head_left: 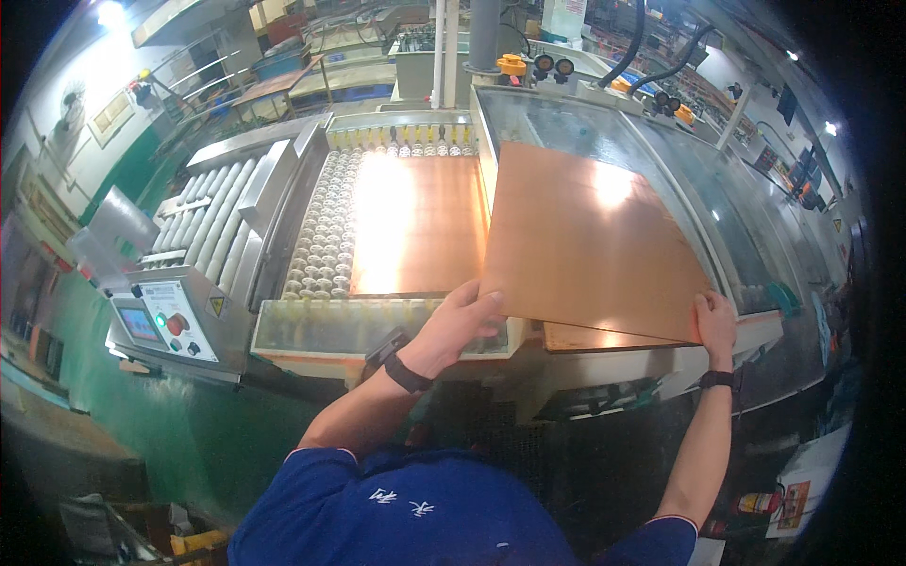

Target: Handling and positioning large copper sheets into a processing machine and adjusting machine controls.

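A large copper-coloured sheet (590, 245) is held tilted between my two hands over the machine's right part. My left hand (466, 321) grips its near left corner, and my right hand (715, 325) grips its near right corner, fingers partly hidden by the sheet. Beneath its near edge shows part of a second copper sheet (604, 338). To the left, another copper sheet (434, 226) lies flat on the roller conveyor (321, 226), bright with reflected light. My left hand is close to that sheet's near right corner.
A white rail (377, 325) runs along the conveyor's near side. On the left stand a roller unit (212, 212) and a control panel (165, 323) with buttons and a screen. Clear covers (755, 245) span the machine at right. Gauges (554, 66) and an orange knob (511, 64) sit behind.
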### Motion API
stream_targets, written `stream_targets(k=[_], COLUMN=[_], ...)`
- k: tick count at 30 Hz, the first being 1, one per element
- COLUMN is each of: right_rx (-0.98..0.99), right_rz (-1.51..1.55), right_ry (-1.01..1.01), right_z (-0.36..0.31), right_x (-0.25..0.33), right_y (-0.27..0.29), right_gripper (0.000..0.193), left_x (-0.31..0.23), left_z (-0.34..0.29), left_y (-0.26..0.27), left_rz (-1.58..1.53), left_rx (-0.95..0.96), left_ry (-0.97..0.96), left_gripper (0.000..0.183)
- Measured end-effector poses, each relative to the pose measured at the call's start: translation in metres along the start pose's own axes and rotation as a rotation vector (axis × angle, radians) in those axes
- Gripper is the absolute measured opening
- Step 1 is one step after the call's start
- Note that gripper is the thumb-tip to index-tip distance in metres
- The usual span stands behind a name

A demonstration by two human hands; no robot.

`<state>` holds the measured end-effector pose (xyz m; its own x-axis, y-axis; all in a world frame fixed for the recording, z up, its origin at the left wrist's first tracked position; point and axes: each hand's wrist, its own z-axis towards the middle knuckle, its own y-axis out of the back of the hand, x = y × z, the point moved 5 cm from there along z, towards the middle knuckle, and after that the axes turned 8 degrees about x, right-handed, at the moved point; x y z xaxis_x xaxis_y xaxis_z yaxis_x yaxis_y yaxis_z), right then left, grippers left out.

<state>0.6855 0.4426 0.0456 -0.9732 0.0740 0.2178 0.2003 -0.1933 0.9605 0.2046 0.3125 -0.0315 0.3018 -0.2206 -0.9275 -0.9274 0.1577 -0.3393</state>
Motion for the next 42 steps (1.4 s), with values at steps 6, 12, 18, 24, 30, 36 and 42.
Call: stream_targets(k=[6,12,18,24,30,36,42], right_rx=[0.007,0.001,0.032,0.02,0.021,0.019,0.015], right_rz=[0.014,0.025,0.036,0.044,0.047,0.025,0.035], right_ry=[-0.008,-0.008,-0.035,-0.01,-0.006,-0.021,-0.028], right_z=[-0.001,-0.001,-0.002,0.001,0.0,-0.003,-0.002], right_x=[0.007,0.002,0.009,0.001,0.001,0.007,0.004], right_y=[0.001,0.001,0.002,-0.002,-0.001,0.003,0.001], right_gripper=[0.053,0.053,0.052,0.052,0.052,0.053,0.053], left_x=[-0.001,0.0,0.001,0.004,0.005,0.002,0.004], left_z=[-0.001,0.0,0.0,0.001,0.001,0.001,0.003], left_y=[0.0,-0.001,0.002,0.003,0.005,0.003,0.005], left_rz=[-0.011,-0.026,-0.022,-0.003,-0.003,-0.001,0.007], left_rx=[0.002,-0.007,-0.019,0.004,0.006,0.019,0.016], left_ry=[0.004,-0.008,-0.007,0.001,-0.001,0.005,0.005], left_gripper=[0.041,0.04,0.039,0.037,0.038,0.037,0.038])
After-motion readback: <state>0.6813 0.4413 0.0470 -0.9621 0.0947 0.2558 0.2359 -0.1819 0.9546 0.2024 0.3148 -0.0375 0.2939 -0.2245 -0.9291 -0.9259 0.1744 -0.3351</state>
